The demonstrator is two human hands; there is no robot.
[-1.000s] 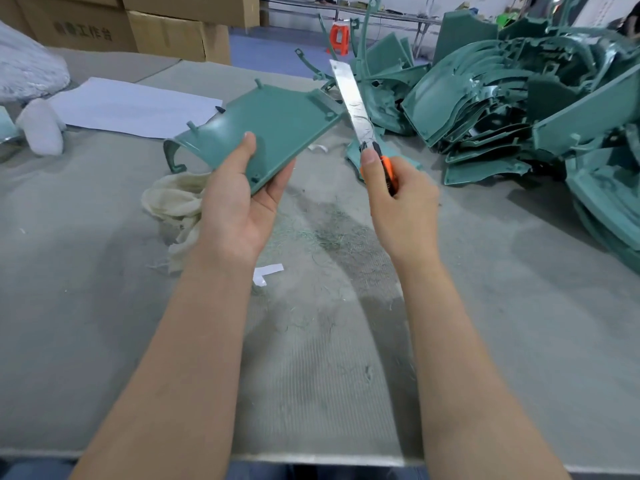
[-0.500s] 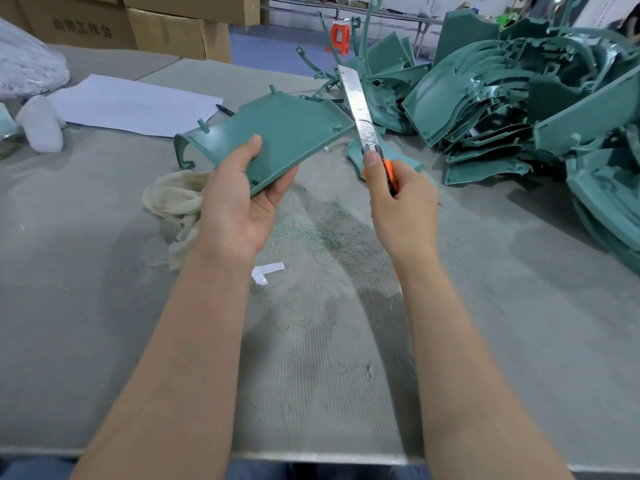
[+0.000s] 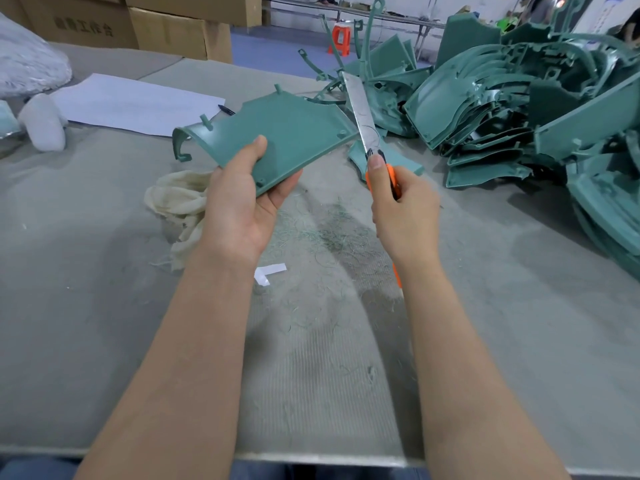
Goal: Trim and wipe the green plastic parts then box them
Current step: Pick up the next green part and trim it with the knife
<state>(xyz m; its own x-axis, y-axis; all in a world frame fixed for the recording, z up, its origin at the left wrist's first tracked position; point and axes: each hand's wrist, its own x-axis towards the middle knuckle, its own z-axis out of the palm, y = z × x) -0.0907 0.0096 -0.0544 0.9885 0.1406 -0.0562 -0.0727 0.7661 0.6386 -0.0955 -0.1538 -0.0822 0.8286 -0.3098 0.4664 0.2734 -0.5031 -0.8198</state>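
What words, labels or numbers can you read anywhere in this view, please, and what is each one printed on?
"工作台": the last three characters printed on the cardboard box at top left; the ones before them are too blurred to read.
Sheet of paper: no writing shows.
Knife: only dark scratches on the blade, nothing legible.
Green part: no label shows.

The plastic part (image 3: 287,133) is a plain teal green, the same as the pile of parts (image 3: 519,98) behind it. The knife (image 3: 365,133) has a bright orange handle and a silvery blade. The table (image 3: 104,306) is grey with fine ribbed lines, strewn with green shavings (image 3: 332,233). The rag (image 3: 180,199) is cream, the paper (image 3: 138,102) white, the boxes (image 3: 173,32) brown and the stool (image 3: 341,38) orange-red.
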